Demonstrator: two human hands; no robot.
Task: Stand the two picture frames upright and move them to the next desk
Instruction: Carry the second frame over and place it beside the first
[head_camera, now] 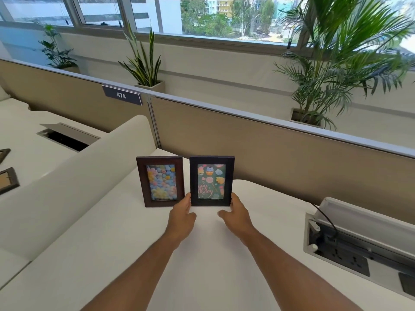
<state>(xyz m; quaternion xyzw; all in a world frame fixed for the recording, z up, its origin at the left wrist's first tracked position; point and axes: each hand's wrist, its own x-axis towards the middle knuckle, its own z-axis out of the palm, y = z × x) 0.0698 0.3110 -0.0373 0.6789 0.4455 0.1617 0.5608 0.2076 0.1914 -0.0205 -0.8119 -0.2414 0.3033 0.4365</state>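
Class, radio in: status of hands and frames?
Left hand and right hand grip dark frame at its lower corners. Brown frame upright beside it. Nothing obstructing.

White desk [139,254]: two picture frames upright, side by side near its back edge — brown frame [160,181] with flower print, dark frame [211,180] with cupcake print. Open power-socket box [350,250] recessed at right. Adjacent desk [29,158] at left: two frames lying flat [7,179].

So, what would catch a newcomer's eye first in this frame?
Two picture frames stand upright side by side mid-desk: the flower frame on the left, the birthday frame right. The left hand and right hand flank the birthday frame's lower corners. A big palm fills the upper right.
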